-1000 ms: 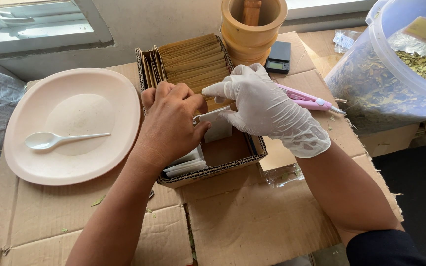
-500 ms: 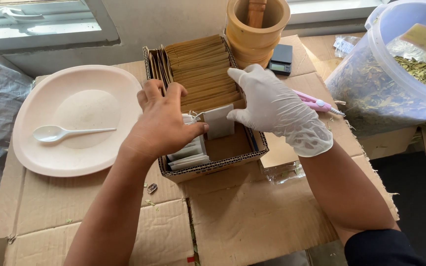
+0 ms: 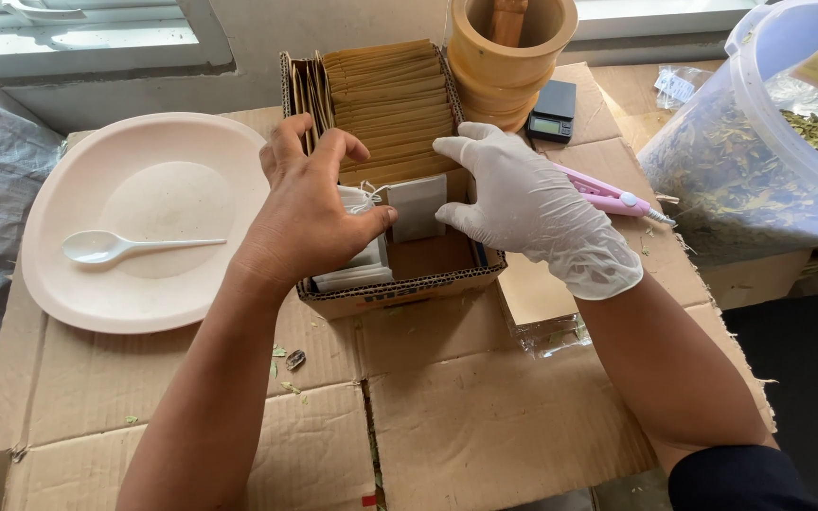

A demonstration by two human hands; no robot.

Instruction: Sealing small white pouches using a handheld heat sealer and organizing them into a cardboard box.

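Both hands are inside the open cardboard box (image 3: 400, 293), which sits on flattened cardboard on the tabletop. The bare left hand (image 3: 310, 213) lies over the white tea bags (image 3: 357, 270) stacked at the near end of the box; its fingers are curled down on them, the thumb touching the top bag where the string is knotted. The gloved right hand (image 3: 523, 203) has its fingers pressed together and holds a single white sachet (image 3: 417, 208) upright just in front of the row of brown envelopes (image 3: 390, 104). Compared with half a second ago, the right hand has moved a little lower into the box and the sachet is now standing more clearly between the two hands; the left hand has stayed on the stack.

To the left is a pale plate (image 3: 68, 189) with a white plastic spoon (image 3: 120, 246) on it. A pink tool (image 3: 608, 197) lies just beside the right wrist, near a clear tub of dried leaves (image 3: 750, 161)
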